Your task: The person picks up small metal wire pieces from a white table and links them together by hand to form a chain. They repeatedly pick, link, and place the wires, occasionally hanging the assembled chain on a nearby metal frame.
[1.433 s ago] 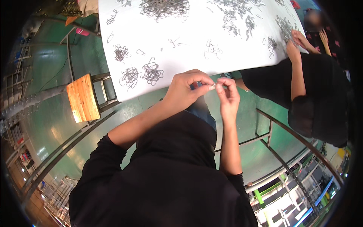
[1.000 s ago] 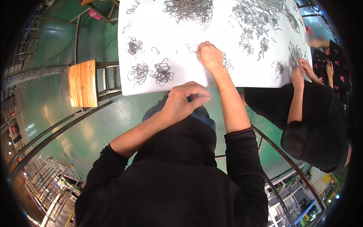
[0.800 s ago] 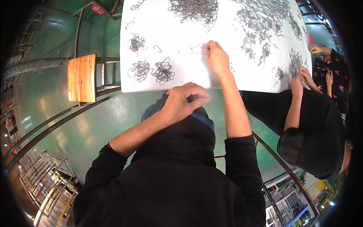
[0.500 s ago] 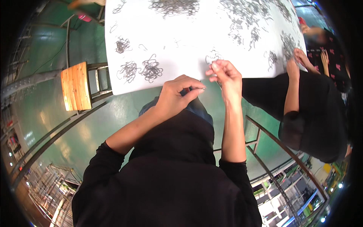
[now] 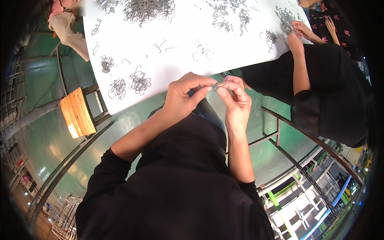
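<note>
My left hand [image 5: 183,96] is closed in a pinch, thumb against forefinger. My right hand [image 5: 237,102] pinches beside it, and the fingertips of both almost meet just off the table's near edge. Between them sits a small bent metal wire piece [image 5: 215,87], mostly covered by the fingers; its exact form is too small to tell. On the white tabletop [image 5: 180,66] beyond, several loose wire hooks [image 5: 202,51] lie spread out. Two tangled heaps of dark wire hooks, a near-left heap [image 5: 118,89] and its neighbour [image 5: 140,83], lie left of my hands.
A large hook pile [image 5: 148,11] and scattered short metal pieces [image 5: 221,18] lie farther back. At the right, a co-worker's hands [image 5: 298,34] work over another pile [image 5: 285,18]. A wooden stool [image 5: 78,113] stands left. Another person's trousers [image 5: 68,30] show far left.
My right hand has come back from above the loose hooks to meet my left hand's fingertips. The view has shifted, and a person has appeared at the far left.
</note>
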`<action>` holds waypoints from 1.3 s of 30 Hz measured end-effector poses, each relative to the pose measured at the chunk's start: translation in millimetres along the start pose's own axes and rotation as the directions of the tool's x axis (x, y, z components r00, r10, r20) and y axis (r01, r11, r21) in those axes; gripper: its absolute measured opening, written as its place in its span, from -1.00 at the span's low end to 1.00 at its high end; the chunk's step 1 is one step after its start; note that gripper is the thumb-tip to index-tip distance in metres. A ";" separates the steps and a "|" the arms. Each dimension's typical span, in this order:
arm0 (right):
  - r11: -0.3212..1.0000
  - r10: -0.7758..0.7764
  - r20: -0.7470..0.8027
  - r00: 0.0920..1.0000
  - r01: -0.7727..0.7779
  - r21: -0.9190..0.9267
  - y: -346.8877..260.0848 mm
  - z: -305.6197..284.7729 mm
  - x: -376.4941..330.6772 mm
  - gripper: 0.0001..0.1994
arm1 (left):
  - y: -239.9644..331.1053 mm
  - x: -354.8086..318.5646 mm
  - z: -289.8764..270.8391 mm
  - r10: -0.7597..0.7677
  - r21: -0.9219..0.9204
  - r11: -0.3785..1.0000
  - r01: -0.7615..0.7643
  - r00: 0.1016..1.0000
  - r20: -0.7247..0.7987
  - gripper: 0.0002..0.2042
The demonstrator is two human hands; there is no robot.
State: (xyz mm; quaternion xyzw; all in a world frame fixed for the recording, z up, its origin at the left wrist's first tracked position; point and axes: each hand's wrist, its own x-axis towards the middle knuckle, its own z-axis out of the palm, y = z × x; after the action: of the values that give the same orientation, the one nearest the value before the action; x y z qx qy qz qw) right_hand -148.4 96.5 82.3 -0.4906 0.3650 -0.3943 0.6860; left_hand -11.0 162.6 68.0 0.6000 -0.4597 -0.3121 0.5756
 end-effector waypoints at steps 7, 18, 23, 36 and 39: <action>0.951 -0.174 -0.108 0.979 0.138 -0.275 0.4 -18.3 2.7 -0.91 | -2.4 14.7 20.3 0.101 0.041 0.994 -0.105 0.992 0.079 -0.80; 0.892 -0.336 -0.075 0.939 0.292 -0.344 1.8 -42.8 0.4 -0.88 | -98.2 147.4 31.6 0.306 0.336 0.880 -0.334 0.942 0.136 -0.83; 0.905 -0.281 -0.074 0.957 0.238 -0.354 6.1 -48.4 -1.1 -0.88 | -128.2 223.4 65.3 0.102 0.669 0.713 -0.209 0.975 0.197 -0.82; 0.876 -0.227 -0.037 0.973 0.188 -0.445 19.1 -33.1 -0.6 -0.89 | -138.1 227.0 83.7 0.139 0.747 0.609 -0.267 0.963 0.231 -0.88; 0.870 -0.216 -0.024 0.976 0.182 -0.458 22.2 -23.6 -4.9 -0.89 | -118.9 187.0 45.8 -0.154 0.250 0.962 0.111 0.975 0.160 -0.94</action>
State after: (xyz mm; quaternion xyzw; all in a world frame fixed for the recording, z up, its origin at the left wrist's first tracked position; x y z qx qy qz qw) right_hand -167.4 96.4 55.6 -0.6568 0.4194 -0.3848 0.4945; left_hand 42.0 -36.4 -25.9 0.6642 -0.5020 -0.3447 0.4336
